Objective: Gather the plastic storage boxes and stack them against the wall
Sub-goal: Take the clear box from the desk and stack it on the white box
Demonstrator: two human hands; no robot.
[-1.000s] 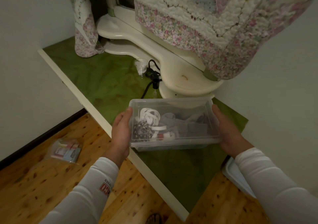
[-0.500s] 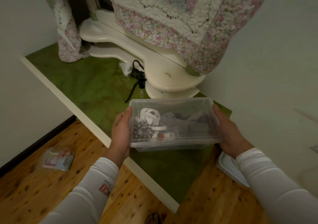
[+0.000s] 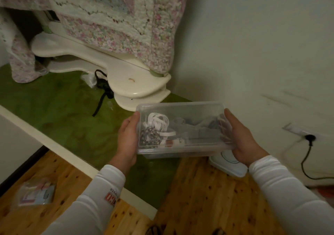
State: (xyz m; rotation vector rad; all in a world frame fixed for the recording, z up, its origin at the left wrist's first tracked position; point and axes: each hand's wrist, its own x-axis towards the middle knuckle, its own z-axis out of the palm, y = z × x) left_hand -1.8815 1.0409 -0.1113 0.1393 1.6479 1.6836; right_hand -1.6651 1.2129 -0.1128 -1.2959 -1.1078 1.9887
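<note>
clear lidded plastic box [image 3: 182, 126] holds white ribbon coils [image 3: 159, 124], a speckled cord bundle [image 3: 151, 137] and grey bits. left hand [image 3: 127, 140] and right hand [image 3: 241, 140] grip its short ends, fingers curled underneath, above green mat [image 3: 54, 112].

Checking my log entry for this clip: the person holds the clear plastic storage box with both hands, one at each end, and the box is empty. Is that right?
Not empty: the head view shows the clear plastic storage box holding coiled white bands and other small items. The left hand and right hand do hold it, one at each end.
</note>
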